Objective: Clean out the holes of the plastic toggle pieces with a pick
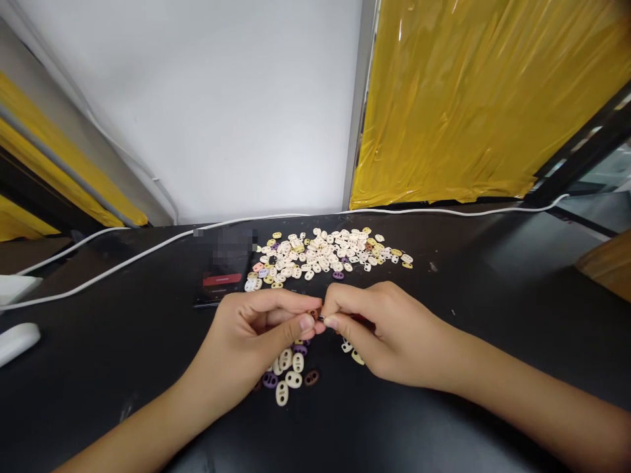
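A: What's lying at the left?

B: A white rounded object (18, 341) is resting on the black desk (98, 394), with a white cable (98, 282) running beyond it. Farther right, a dark phone-like device (221, 263) is lying flat.

A: And the left hand (251, 328)?

B: It's closing thumb and fingers in a pinch around a small brown two-hole link (313, 315), above the desk. Below, at the near side, cream and purple links (285, 359) are lying loose, a dark brown link (311, 378) just right of them. Beyond the hands, a heap of mostly cream links (325, 253) is spreading.

A: What's the right hand (389, 328) doing?

B: Its thumb and forefinger are pinching a thin dark piece (322, 318) against the brown link's right side. I can't tell what it is, or whether it's entering a hole.

A: Where's the risk?

B: The fingertips are covering most of the link, so misalignment could be going unseen. Pushing off-centre could twist the link free, dropping it among similar pieces; a loose right pinch could let the thin piece slip.
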The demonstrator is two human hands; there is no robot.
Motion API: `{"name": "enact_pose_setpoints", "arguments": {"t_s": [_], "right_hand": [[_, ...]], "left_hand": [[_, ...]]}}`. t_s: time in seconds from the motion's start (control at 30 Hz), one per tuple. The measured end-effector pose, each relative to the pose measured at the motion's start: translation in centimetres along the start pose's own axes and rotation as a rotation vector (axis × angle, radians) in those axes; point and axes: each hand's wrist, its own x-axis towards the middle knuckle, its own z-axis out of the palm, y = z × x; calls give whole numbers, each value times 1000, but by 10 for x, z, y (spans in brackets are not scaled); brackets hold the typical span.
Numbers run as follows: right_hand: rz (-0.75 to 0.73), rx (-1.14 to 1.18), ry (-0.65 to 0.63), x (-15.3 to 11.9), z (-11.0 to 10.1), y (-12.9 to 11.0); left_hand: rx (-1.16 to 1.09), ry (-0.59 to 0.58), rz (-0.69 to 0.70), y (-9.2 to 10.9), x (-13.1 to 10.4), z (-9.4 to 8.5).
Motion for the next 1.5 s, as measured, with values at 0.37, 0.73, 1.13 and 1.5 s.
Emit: {"name": "enact_pose_setpoints", "arguments": {"t_s": [0.37, 0.73, 1.13, 1.5], "right_hand": [[79, 386, 109, 2, 10, -4], [199, 538, 167, 7, 9, -7], [199, 566, 207, 3, 15, -7], [156, 151, 91, -1, 7, -7]], "left_hand": [[-71, 105, 78, 1, -3, 7], [-54, 89, 114, -2, 1, 3], [-107, 29, 59, 5, -3, 10], [-109, 120, 30, 0, 2, 3]]}}
